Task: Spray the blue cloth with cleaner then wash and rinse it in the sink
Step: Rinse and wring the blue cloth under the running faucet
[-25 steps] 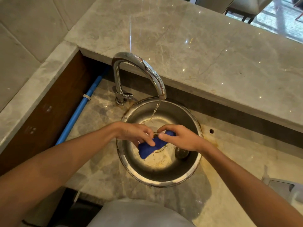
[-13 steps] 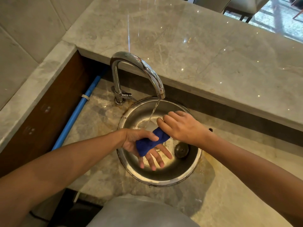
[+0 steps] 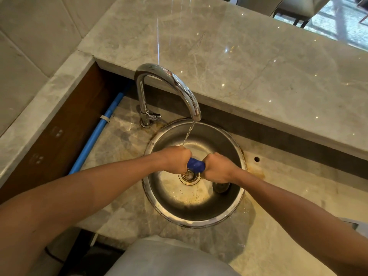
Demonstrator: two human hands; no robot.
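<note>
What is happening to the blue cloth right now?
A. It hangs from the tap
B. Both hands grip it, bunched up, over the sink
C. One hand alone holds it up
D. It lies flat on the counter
B: the left hand and right hand are fisted around the ends of the bunched blue cloth above the sink drain, by the tap's stream.

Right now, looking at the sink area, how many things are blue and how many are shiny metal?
Blue: 2, the blue cloth clenched between the left hand and right hand, and the blue pipe along the wall.
Shiny metal: 3, the faucet, the sink, the drain strainer.
Total: 5
</note>
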